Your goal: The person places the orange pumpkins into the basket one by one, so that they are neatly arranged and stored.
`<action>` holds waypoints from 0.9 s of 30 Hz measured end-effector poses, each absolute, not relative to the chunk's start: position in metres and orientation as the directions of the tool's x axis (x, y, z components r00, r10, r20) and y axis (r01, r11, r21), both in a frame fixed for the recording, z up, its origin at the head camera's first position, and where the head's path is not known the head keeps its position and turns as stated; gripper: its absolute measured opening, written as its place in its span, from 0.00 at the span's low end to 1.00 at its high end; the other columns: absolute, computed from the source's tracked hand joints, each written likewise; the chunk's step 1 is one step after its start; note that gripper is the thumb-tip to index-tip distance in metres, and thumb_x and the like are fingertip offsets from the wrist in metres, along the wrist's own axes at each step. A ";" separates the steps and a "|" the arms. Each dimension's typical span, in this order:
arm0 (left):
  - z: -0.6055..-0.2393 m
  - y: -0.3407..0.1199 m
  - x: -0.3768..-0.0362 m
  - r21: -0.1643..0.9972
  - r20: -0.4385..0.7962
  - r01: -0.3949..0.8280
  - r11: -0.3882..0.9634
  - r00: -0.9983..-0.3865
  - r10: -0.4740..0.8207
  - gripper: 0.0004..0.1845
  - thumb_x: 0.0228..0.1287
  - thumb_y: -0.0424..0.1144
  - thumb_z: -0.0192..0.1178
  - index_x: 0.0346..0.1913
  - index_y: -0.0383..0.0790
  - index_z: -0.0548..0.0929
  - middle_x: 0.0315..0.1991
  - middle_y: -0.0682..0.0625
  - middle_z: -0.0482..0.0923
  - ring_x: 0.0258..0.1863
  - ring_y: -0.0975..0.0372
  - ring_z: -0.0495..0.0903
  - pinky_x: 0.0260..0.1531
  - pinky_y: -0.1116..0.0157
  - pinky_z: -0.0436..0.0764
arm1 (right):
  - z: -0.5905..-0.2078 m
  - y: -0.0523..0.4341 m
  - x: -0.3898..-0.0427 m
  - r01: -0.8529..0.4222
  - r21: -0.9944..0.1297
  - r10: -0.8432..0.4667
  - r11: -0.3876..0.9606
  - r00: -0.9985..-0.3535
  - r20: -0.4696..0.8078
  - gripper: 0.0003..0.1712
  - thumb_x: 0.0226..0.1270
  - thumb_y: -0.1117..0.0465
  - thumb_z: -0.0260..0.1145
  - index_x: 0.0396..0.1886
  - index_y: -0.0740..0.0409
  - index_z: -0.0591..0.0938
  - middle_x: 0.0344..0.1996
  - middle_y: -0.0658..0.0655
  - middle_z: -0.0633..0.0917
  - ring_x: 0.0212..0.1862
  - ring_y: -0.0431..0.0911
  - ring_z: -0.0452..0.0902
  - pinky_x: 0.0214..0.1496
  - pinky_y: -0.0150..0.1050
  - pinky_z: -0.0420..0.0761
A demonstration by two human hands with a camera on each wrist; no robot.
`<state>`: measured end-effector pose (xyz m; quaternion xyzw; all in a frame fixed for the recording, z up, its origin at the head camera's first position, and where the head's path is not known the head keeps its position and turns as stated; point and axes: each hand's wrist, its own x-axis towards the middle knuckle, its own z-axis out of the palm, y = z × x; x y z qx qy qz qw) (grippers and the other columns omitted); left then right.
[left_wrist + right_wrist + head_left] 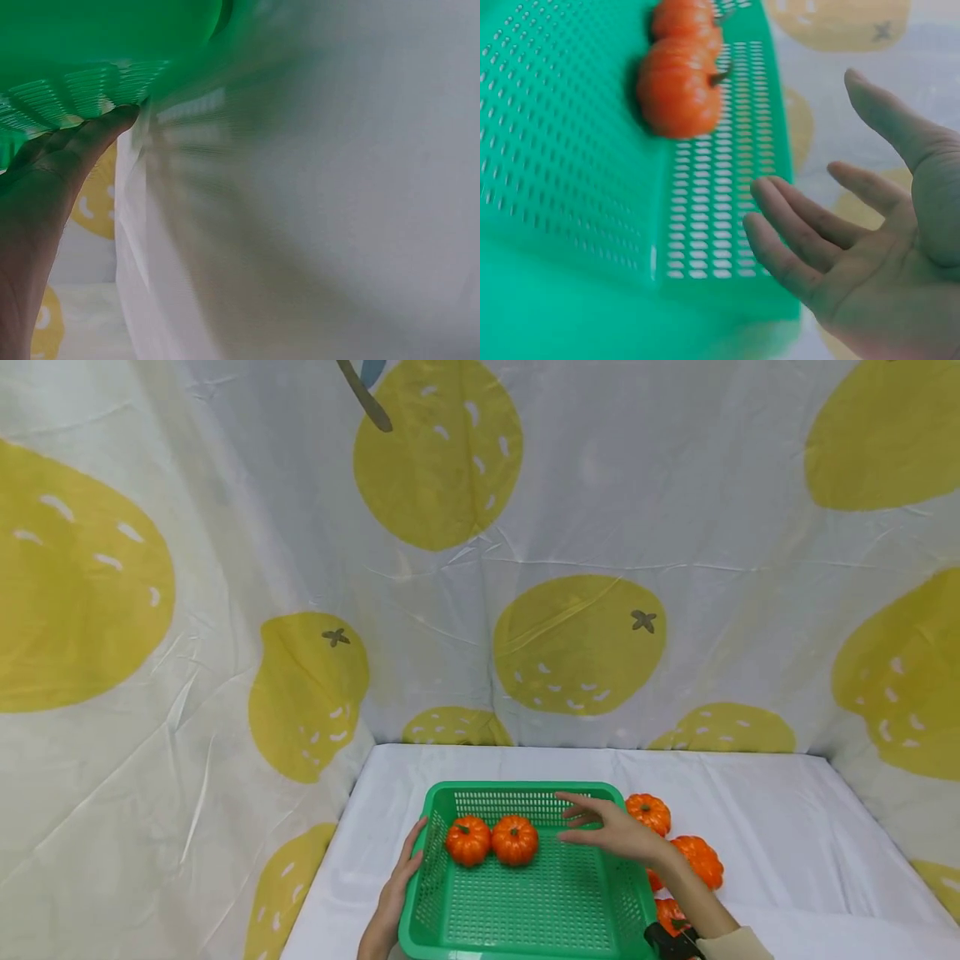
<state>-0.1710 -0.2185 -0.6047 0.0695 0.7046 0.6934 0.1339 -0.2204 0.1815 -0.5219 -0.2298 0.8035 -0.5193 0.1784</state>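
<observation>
A green plastic basket (pixel 532 893) with perforated walls holds two small orange pumpkins side by side near its far left corner, one pumpkin (pixel 468 841) at the left and another pumpkin (pixel 514 840) touching it. My left hand (pixel 395 893) lies along the basket's left outer wall; in the left wrist view its fingers (pixel 90 139) stretch against the slotted side. Over the basket's right part hovers my right hand (pixel 611 828), holding nothing, its fingers and thumb spread apart. The right wrist view shows the empty palm (pixel 885 285) and both pumpkins beyond it.
Several more orange pumpkins lie on the white-covered table (pixel 795 843) just right of the basket, among them one pumpkin (pixel 648 813) at the back and one pumpkin (pixel 699 861) farther right. My right forearm partly hides them. A lemon-print curtain (pixel 585 485) hangs behind.
</observation>
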 end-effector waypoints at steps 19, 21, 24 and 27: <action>-0.607 -0.218 -0.171 0.996 -0.085 -0.087 0.004 -0.954 0.286 0.29 0.86 0.54 0.32 0.84 0.63 0.45 0.86 0.50 0.33 0.77 0.73 0.50 0.69 0.71 0.58 | -0.520 0.316 -0.161 -0.128 -0.799 -0.141 0.588 -0.989 0.055 0.37 0.75 0.51 0.67 0.79 0.56 0.67 0.63 0.66 0.82 0.50 0.19 0.75 0.46 0.29 0.83; -0.607 -0.218 -0.172 0.996 -0.088 -0.090 0.006 -0.953 0.289 0.29 0.86 0.55 0.32 0.84 0.64 0.45 0.86 0.50 0.33 0.77 0.72 0.50 0.70 0.69 0.58 | -0.531 0.326 -0.158 -0.090 -0.750 -0.092 0.655 -0.995 0.038 0.40 0.74 0.47 0.68 0.79 0.57 0.66 0.64 0.69 0.80 0.51 0.25 0.76 0.46 0.29 0.81; -0.607 -0.218 -0.172 0.996 -0.093 -0.093 0.015 -0.954 0.286 0.29 0.86 0.55 0.32 0.84 0.65 0.45 0.86 0.51 0.33 0.77 0.72 0.51 0.72 0.64 0.57 | -0.546 0.337 -0.156 -0.022 -0.705 -0.034 0.709 -0.999 -0.003 0.45 0.73 0.44 0.68 0.80 0.59 0.64 0.67 0.74 0.76 0.58 0.47 0.78 0.52 0.40 0.82; -0.606 -0.219 -0.172 0.995 -0.098 -0.097 0.019 -0.954 0.284 0.29 0.86 0.55 0.32 0.84 0.66 0.45 0.86 0.52 0.34 0.75 0.76 0.53 0.73 0.61 0.56 | -0.562 0.342 -0.154 0.024 -0.714 -0.012 0.700 -0.999 -0.045 0.49 0.73 0.44 0.68 0.81 0.62 0.59 0.69 0.78 0.72 0.64 0.70 0.69 0.58 0.59 0.79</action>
